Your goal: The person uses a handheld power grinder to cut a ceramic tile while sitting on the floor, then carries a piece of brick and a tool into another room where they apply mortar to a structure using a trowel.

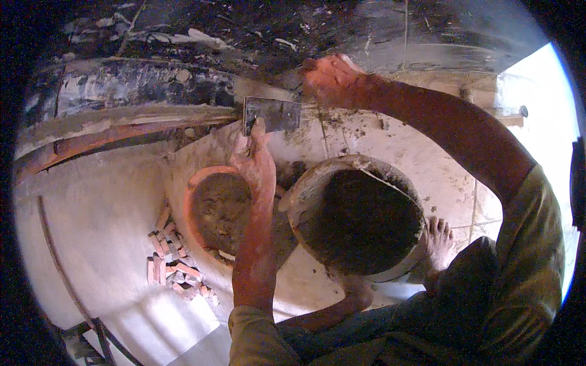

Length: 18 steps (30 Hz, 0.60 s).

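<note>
My left hand (255,152) reaches up past an orange tub and grips a small dark rectangular plate (282,114) by its lower left edge, thumb on its face. The plate is flat and smeared; I cannot tell if it is a tile piece or a tool blade. Up and to its right, my right hand (337,79) is closed against the edge of the dark, mortar-streaked surface (244,46). Whatever its curled fingers hold, if anything, is hidden. Below my hands stand the orange tub (194,183) of grey-brown mortar and a large round basin (299,210) with dark contents.
Broken brick pieces (174,262) lie in a heap at the left. A long thin rod (58,262) leans nearby. A reddish strip (116,137) runs under the ledge. My bare foot (438,241) rests beside the basin on a dirt-spotted tiled floor (452,189).
</note>
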Available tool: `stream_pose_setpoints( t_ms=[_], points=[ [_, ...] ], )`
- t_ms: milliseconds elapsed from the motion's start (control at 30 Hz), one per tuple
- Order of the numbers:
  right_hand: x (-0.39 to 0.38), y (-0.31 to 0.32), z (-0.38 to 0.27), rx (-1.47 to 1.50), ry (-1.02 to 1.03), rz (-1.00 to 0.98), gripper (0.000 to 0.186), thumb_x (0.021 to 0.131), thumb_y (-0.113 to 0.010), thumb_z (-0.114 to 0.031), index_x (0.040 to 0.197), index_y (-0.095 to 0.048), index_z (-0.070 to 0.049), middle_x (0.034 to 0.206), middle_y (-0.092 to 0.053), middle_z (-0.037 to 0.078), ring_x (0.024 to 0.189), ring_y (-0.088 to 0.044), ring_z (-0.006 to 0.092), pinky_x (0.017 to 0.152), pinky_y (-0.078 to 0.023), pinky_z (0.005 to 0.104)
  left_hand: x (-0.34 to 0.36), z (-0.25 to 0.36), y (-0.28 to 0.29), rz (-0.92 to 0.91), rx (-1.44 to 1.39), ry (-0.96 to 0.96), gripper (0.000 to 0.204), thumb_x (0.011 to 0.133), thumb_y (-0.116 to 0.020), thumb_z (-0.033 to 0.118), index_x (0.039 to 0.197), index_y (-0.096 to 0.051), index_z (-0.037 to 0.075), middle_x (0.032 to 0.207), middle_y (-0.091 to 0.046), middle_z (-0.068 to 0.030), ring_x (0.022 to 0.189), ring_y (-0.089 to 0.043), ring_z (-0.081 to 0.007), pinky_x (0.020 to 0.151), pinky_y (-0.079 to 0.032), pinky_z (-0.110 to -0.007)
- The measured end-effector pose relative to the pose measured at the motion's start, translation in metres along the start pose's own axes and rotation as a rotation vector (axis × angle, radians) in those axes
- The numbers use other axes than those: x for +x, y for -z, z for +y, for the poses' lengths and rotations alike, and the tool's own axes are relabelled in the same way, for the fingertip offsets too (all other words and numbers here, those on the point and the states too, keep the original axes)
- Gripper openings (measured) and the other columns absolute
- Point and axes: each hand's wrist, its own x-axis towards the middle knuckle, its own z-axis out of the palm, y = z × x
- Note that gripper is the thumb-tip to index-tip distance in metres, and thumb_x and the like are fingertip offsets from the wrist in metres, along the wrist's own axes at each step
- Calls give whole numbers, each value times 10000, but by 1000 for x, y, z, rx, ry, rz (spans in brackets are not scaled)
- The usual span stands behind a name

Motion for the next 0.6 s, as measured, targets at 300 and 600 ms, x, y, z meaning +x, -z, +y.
stream_pose_setpoints(
  t_ms=[300, 600],
  points=[
    [-9, 9, -4, 117, -53, -75, 144, 672, -663, -133, 782, -598, -67, 845, -588, 126, 736, -611, 309, 637, -505, 435, 18, -23, -13, 68, -6, -151, 328, 799, -695, 52, 1092, -584, -44, 1070, -646, -114, 912, -627, -204, 815, -545, -338],
    [-26, -11, -2, 13, 169, 378, 154, 677, -654, -158, 773, -582, -61, 751, -549, 115, 631, -587, 297, 537, -469, 434, 34, -16, -33, 165, 137, -69, 183, 779, -728, 63, 914, -627, -6, 917, -653, -98, 763, -597, -168, 689, -510, -295]
  ],
)
